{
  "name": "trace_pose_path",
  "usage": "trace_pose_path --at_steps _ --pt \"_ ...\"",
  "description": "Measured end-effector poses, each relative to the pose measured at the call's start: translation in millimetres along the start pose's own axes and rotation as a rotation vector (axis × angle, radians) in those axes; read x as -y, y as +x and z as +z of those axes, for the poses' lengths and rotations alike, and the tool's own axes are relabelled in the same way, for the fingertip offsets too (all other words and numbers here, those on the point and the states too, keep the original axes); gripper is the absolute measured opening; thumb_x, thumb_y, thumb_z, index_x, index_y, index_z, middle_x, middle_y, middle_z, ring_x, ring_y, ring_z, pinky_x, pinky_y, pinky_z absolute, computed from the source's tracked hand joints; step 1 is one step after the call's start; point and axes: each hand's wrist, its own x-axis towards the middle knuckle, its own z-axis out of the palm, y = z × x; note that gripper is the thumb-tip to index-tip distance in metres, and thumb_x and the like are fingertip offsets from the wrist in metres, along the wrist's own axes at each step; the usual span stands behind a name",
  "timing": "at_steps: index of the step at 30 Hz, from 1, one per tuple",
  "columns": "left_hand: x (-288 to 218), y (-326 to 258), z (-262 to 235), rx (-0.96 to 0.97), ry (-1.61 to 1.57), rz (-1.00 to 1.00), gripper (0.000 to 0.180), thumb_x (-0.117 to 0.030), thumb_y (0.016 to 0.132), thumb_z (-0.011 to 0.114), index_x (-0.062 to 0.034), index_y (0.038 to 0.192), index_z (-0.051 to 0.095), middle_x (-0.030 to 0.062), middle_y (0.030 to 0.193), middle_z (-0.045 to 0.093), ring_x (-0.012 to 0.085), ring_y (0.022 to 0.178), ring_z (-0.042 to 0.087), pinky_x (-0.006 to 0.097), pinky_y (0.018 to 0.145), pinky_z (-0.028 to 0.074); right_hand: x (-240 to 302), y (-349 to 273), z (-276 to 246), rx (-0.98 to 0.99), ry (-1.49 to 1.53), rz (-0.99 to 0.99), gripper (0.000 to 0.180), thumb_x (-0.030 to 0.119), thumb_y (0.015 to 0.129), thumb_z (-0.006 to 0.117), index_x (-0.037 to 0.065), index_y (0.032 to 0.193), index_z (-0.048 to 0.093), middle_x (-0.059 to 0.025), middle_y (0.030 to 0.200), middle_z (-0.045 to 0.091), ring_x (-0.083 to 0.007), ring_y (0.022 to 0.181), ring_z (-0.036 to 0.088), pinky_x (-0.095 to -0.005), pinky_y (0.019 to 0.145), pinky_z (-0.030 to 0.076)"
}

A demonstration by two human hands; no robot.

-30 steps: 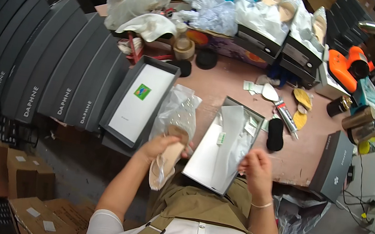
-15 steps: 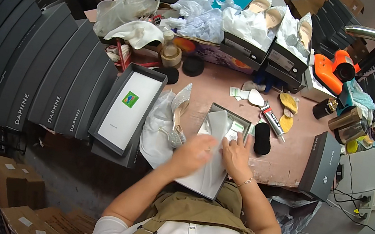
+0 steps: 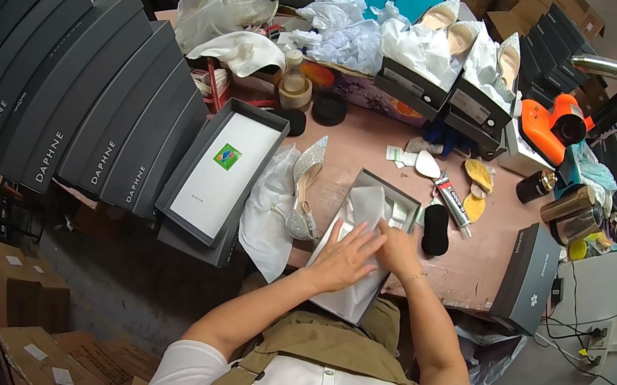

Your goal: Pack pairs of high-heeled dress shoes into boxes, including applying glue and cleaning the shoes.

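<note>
While both hands press into the open box, this is how things lie:
Left hand (image 3: 345, 254): fingers spread flat on the white tissue paper (image 3: 365, 210); gripping nothing
Right hand (image 3: 397, 248): fingers together, pressed on the same paper
Shoe box (image 3: 366, 179): grey, at the table's near edge
Handling: paper looks light, soft, easily torn (take it by an edge)
Nearby: 1 glittery heeled shoe (image 3: 304, 192) just left; box lid (image 3: 221, 170); glue tube (image 3: 454, 199); black pad (image 3: 435, 228) crowding the right

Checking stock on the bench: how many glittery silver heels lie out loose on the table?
1: a glittery silver heel on white wrapping, left of the open shoe box under both hands. Others may be hidden in wrapping.
</note>
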Motion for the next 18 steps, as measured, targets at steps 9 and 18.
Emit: trace_pose_path --at_steps 9,18 --pt "29 -11 2 0.126 0.122 -0.137 0.033 -0.032 0.089 0.054 -0.0011 0.100 0.059 0.0187 0.100 0.062 0.0336 0.115 0.051 0.058 0.104 0.025 -20 -16 -65 0.164 0.622 0.201 0.046 0.006 0.078 0.055 0.005 0.123 0.050 -0.0077 0.063 0.054 -0.0154 0.055 0.052 -0.0307 0.054 0.042" --pt "30 -15 -19 0.254 0.121 0.033 0.023 -0.023 0.078 0.063 -0.0033 0.089 0.064 0.0140 0.087 0.064 0.0300 0.103 0.057 0.053 0.099 0.034 -16 -51 -58 -0.042 1.558 0.332 0.047 0.000 0.086 0.054 0.004 0.131 0.041 -0.0061 0.091 0.064 -0.0088 0.075 0.060 -0.0225 0.065 0.049"
